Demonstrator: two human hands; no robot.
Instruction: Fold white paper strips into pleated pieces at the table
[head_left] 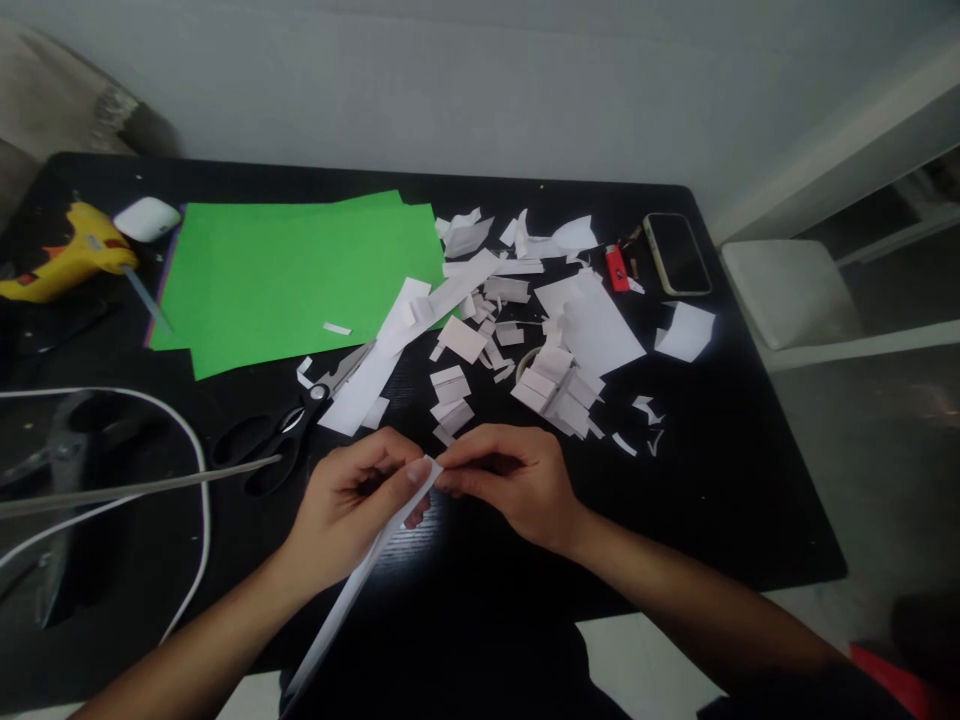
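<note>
A long white paper strip [349, 594] runs from between my hands down past the table's front edge. My left hand [360, 500] pinches it near its upper end, thumb on top. At that same end, my right hand [517, 480] closes thumb and fingers on the strip's tip. Just beyond my hands lie small folded white paper pieces [451, 385] and a larger heap of cut pieces [551, 385]. Black-handled scissors [300, 420] rest left of my left hand, their blades by a wide white strip [375, 375].
Green sheets [300, 280] cover the back left of the black table [675, 500]. A yellow glue gun [82, 250], a white case [147, 219] and a white cable [204, 500] are on the left. A red lighter [616, 268] and a phone [677, 254] lie at the back right.
</note>
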